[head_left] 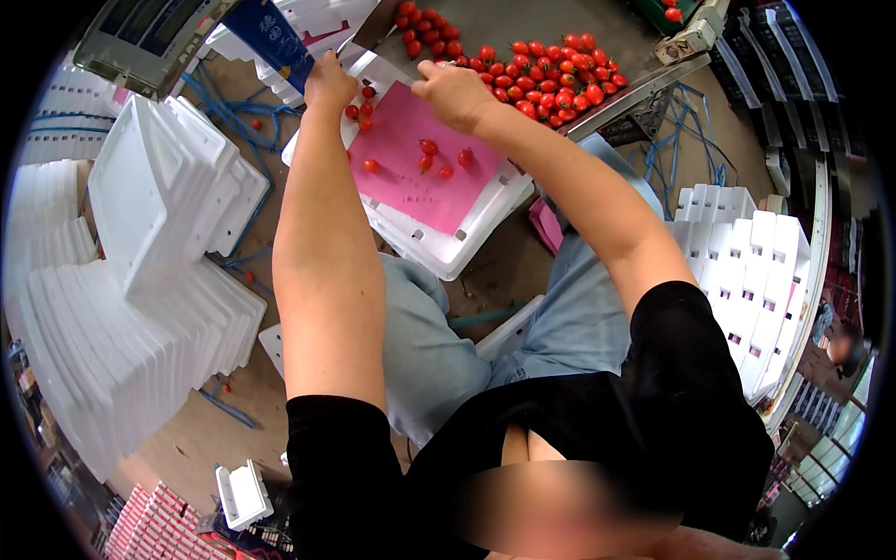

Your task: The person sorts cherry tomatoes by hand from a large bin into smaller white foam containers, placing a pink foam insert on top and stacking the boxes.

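Note:
A white foam tray (455, 254) lined with a pink sheet (411, 121) lies ahead of my knees. Several red cherry tomatoes (427, 147) are scattered over the sheet, with a few more along its left side. My left hand (331, 86) reaches over the tray's far left corner, beside a dark blue printed carton (269, 39). Its fingers are curled, and what they hold, if anything, is hidden. My right hand (454, 95) is above the tray's far right side, at the edge of a tomato heap (546, 75). Its fingers are drawn together; their content cannot be made out.
The heap lies in a metal-edged bin (644, 84). Stacked white foam trays (131, 317) fill the left, and more trays (742, 280) stand at right. A grey machine with a display (140, 42) is at far left. Blue straps (252, 126) lie on the floor.

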`<state>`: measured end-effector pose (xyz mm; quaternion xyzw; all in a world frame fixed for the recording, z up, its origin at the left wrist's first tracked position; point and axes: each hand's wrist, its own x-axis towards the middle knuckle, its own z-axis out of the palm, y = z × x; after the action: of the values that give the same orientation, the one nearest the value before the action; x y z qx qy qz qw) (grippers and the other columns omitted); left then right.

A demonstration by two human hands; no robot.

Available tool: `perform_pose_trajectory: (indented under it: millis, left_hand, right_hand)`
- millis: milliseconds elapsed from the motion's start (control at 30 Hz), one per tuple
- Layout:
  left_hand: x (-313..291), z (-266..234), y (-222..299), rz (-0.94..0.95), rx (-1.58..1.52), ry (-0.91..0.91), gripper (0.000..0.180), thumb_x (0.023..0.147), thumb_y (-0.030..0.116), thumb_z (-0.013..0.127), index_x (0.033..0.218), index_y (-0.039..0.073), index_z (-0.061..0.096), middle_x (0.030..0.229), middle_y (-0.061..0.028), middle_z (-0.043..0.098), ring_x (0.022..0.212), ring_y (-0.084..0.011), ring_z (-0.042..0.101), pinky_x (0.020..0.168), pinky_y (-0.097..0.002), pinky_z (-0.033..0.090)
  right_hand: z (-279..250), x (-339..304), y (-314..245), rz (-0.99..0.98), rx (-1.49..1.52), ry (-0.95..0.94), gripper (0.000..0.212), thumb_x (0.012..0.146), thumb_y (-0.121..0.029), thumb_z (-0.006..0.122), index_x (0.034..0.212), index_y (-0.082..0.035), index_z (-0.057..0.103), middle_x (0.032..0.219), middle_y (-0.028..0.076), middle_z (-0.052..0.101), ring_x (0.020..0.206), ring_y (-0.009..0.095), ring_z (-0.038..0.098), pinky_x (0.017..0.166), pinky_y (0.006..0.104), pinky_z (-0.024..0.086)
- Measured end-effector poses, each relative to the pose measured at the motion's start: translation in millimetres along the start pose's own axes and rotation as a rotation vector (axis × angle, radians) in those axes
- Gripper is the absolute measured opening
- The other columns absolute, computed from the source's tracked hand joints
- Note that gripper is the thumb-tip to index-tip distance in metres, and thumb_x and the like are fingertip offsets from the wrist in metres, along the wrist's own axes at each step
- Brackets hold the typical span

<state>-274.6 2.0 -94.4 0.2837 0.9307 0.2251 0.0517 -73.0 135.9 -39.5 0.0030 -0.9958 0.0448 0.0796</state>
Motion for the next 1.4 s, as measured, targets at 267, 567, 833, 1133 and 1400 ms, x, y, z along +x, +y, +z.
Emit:
perform_pose_trajectory:
  millis: [267,567,833,1133,1400]
  left_hand:
    - [-4.3,0.5,-12.6,-0.033,-0.033,-0.042,0.067,0.069,0.018,0.081,0.129,0.004,0.055,0.117,-0.0171,0.066,0.108,-0.0333,0.064,0.092,-0.0387,0.049]
    - [3.0,-1.2,-11.9,0.045,-0.035,-0.075,0.069,0.067,0.018,0.081,0.129,0.005,0.054,0.116,-0.0176,0.066,0.108,-0.0336,0.063,0.092,-0.0375,0.048]
    - [5.1,-1.2,-14.5,0.025,-0.042,-0.085,0.07,0.068,0.019,0.08,0.132,0.006,0.053,0.12,-0.0161,0.065,0.111,-0.0331,0.063,0.094,-0.0374,0.048]
    - [-0.6,-12.5,-7.2,0.047,-0.035,-0.119,0.066,0.072,0.015,0.071,0.134,0.006,0.052,0.122,-0.0195,0.064,0.114,-0.0349,0.061,0.096,-0.0384,0.048]
    - [-3.4,-18.7,-0.8,0.023,-0.026,-0.172,0.07,0.068,0.017,0.077,0.133,0.005,0.052,0.122,-0.0178,0.064,0.114,-0.0339,0.061,0.095,-0.0379,0.048]
  right_hand:
    - [-13.3,-43.5,-48.0,0.019,0.353,-0.504,0.028,0.086,-0.01,0.06,0.11,0.002,0.064,0.131,0.024,0.053,0.117,0.037,0.055,0.092,0.0425,0.049]
    - [71.1,-16.7,-62.0,0.275,-0.444,-0.317,0.04,0.087,-0.014,0.057,0.119,0.01,0.058,0.126,0.032,0.054,0.12,0.04,0.053,0.092,0.0462,0.052]
    - [60.1,-13.2,-49.4,0.025,-0.664,-0.438,0.034,0.085,-0.013,0.061,0.113,0.004,0.064,0.113,0.021,0.065,0.106,0.031,0.063,0.086,0.0413,0.053]
    - [73.9,-10.9,-37.8,-0.057,-0.66,-0.558,0.025,0.083,-0.018,0.065,0.106,-0.011,0.074,0.108,0.005,0.071,0.104,0.025,0.066,0.082,0.0354,0.051]
    - [59.1,-30.4,-48.0,0.182,-0.402,-0.514,0.033,0.082,-0.016,0.065,0.11,0.001,0.068,0.107,0.016,0.069,0.094,0.028,0.069,0.069,0.0356,0.056]
